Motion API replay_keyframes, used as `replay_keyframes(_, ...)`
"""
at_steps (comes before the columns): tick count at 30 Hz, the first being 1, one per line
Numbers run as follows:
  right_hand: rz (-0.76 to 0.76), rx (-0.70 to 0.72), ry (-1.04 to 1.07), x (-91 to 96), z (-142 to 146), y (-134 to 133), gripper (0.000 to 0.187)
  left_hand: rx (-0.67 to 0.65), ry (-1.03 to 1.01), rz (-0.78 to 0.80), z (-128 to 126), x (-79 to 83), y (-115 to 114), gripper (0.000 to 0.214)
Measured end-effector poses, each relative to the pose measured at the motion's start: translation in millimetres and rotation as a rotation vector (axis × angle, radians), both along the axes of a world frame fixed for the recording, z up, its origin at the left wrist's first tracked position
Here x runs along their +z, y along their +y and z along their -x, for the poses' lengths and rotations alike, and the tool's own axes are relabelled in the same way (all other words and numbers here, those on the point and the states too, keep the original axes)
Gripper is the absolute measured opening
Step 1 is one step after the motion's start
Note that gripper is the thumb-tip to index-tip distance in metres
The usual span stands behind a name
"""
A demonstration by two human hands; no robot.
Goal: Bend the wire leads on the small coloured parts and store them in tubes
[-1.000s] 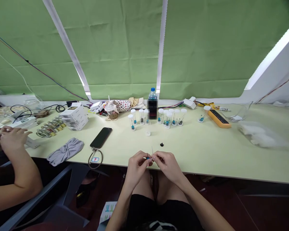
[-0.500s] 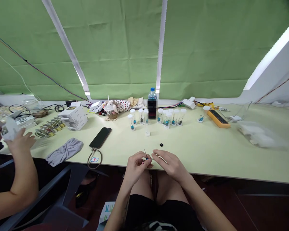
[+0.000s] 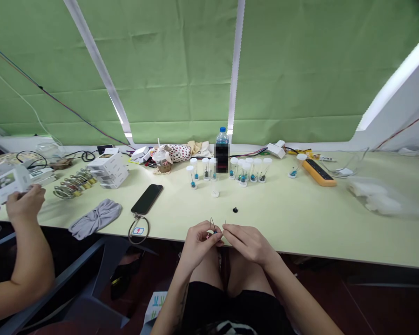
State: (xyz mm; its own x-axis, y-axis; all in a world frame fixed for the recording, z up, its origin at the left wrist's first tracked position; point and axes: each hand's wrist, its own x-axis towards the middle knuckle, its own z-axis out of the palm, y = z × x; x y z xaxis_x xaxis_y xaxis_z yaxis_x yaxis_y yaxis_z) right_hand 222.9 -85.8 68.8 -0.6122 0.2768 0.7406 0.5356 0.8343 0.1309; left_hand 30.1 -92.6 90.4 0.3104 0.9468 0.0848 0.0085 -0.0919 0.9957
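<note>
My left hand (image 3: 198, 243) and my right hand (image 3: 246, 240) meet at the near edge of the pale table (image 3: 300, 218). Together they pinch a tiny blue component with thin wire legs (image 3: 213, 229); the legs stick up between the fingertips. Both hands have their fingers closed in a pinch. A small black part (image 3: 235, 210) and a white cap (image 3: 214, 193) lie on the table just beyond my hands. Further back stands a row of clear vials (image 3: 230, 169) holding blue and dark parts.
A black phone (image 3: 146, 198) with a key ring (image 3: 138, 229), a grey cloth (image 3: 96, 218), white boxes (image 3: 108, 169), a water bottle (image 3: 222, 150) and a yellow power strip (image 3: 317, 172) lie about. A person at the left holds a white box (image 3: 7, 181).
My hands have shifted slightly toward me and down at the table edge, still pinching the component. The person at the left has lifted a white box.
</note>
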Motion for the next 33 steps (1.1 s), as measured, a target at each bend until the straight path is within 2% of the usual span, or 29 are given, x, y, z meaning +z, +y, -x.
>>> replay_keyframes(7,-0.026,0.0,-0.004,0.9,1.5,-2.2,0.023,0.037,-0.066,0.06,-2.6,0.7,-1.0,0.015)
replay_keyframes(12,0.052,-0.008,0.023,-0.9,3.2,-3.4,0.024,0.085,-0.055,0.113,-2.2,1.2,-1.7,0.018)
replay_keyframes(22,0.133,-0.034,0.204,-15.8,15.0,-1.6,0.026,0.096,-0.054,0.082,2.2,0.3,-2.3,0.011)
replay_keyframes(26,0.288,0.0,0.348,-15.9,23.9,-4.8,0.023,0.098,-0.065,0.065,2.7,-0.3,-1.8,0.01)
replay_keyframes(33,0.827,0.027,0.633,-1.9,34.6,-14.9,0.016,0.148,-0.003,0.071,1.6,1.1,-3.2,0.008)
